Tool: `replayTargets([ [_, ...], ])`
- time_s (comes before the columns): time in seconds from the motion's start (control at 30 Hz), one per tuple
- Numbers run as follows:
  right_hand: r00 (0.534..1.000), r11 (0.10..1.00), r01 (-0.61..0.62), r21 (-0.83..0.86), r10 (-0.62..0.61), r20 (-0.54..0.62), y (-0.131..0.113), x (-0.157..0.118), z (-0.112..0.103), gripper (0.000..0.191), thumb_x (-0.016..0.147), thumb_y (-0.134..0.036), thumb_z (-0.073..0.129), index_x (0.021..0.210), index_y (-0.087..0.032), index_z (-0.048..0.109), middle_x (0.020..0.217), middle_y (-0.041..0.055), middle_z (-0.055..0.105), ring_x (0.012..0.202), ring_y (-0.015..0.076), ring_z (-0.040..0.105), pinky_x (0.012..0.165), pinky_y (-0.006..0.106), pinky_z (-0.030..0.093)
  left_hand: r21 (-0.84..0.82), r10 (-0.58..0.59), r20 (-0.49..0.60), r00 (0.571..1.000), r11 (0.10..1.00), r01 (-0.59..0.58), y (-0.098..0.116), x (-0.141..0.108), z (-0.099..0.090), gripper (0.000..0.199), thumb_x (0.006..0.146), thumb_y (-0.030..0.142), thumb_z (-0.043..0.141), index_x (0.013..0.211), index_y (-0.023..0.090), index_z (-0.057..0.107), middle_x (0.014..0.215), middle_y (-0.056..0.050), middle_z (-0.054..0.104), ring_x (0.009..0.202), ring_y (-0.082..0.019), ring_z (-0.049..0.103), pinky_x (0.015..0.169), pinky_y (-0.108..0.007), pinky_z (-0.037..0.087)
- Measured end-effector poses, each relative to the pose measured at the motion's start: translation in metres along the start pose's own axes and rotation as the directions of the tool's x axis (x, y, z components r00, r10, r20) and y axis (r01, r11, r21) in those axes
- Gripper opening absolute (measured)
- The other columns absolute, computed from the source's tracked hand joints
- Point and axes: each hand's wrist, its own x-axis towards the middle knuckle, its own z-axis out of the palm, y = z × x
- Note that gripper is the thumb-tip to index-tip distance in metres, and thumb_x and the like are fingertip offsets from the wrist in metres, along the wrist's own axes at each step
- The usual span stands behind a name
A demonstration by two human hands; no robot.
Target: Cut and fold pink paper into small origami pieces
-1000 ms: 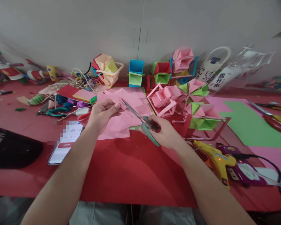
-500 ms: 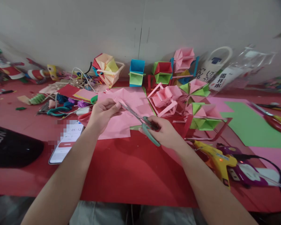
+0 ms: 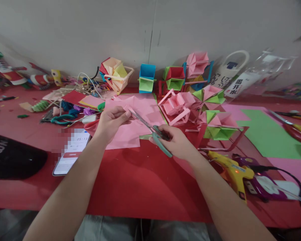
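Note:
My left hand (image 3: 112, 122) pinches a small piece of pink paper (image 3: 128, 107) between thumb and fingers. Green-handled scissors (image 3: 160, 144) are held in my right hand (image 3: 174, 139), with the blades pointing up and left to the pink piece near my left fingertips. Under both hands lie larger pink sheets (image 3: 146, 110) on the red table (image 3: 145, 184). Just right of the sheets sits a pink folded paper model (image 3: 177, 105) with a frame. How far the blades are apart is too small to tell.
At left are a black cup (image 3: 15, 157) and a phone (image 3: 71, 157). A yellow glue gun (image 3: 233, 170) and a purple power strip (image 3: 263, 185) lie at right. Paper models (image 3: 146, 78) line the wall; green paper (image 3: 271, 134) is farther right.
Both hands and the scissors keep nearly the same place, with only a very slight shift. The timer on the phone has gone from 05:12 to 05:13.

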Motion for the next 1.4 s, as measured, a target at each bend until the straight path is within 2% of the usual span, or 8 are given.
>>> replayTargets([
  [0.5,1.000,1.000,-0.008,-0.023,0.007,-0.015,-0.0022,-0.0011,0.0022,0.036,0.080,-0.048,0.069,0.071,-0.020,0.048,0.067,-0.0042,0.043,0.061,0.0114,0.036,0.055,0.026,0.031,0.033,-0.014,0.017,1.000,0.999,0.013,-0.0001,-0.0021,0.0044,0.032,0.072,0.043,0.082,0.084,0.016,0.068,0.083,-0.006,0.077,0.085,-0.022,0.075,0.074,-0.029,0.060],
  [0.8,1.000,0.999,-0.004,-0.046,0.003,-0.015,-0.0023,-0.0012,0.0027,0.035,0.083,-0.047,0.066,0.071,-0.021,0.045,0.065,-0.0049,0.040,0.060,0.0111,0.035,0.055,0.026,0.029,0.033,-0.014,0.036,0.999,0.999,0.013,0.0007,-0.0025,0.0044,0.029,0.075,0.042,0.081,0.083,0.017,0.068,0.084,-0.006,0.077,0.084,-0.020,0.075,0.074,-0.026,0.060],
  [1.1,1.000,0.998,0.009,-0.059,-0.009,-0.002,-0.0027,-0.0004,0.0034,0.034,0.085,-0.047,0.063,0.070,-0.020,0.047,0.065,-0.0041,0.041,0.060,0.0114,0.035,0.055,0.026,0.029,0.050,-0.019,0.024,1.000,0.999,0.017,0.0013,-0.0025,0.0047,0.032,0.073,0.044,0.081,0.078,0.017,0.065,0.083,-0.007,0.077,0.086,-0.022,0.075,0.074,-0.028,0.060],
  [1.4,0.999,0.991,0.013,-0.131,-0.019,-0.040,-0.0016,-0.0015,0.0024,0.035,0.085,-0.045,0.062,0.067,-0.020,0.045,0.062,-0.0038,0.042,0.060,0.0118,0.036,0.054,0.027,0.026,0.059,-0.009,0.024,1.000,0.998,0.008,0.0013,-0.0030,0.0051,0.031,0.073,0.043,0.081,0.078,0.017,0.066,0.084,-0.007,0.077,0.084,-0.021,0.075,0.074,-0.029,0.060],
])
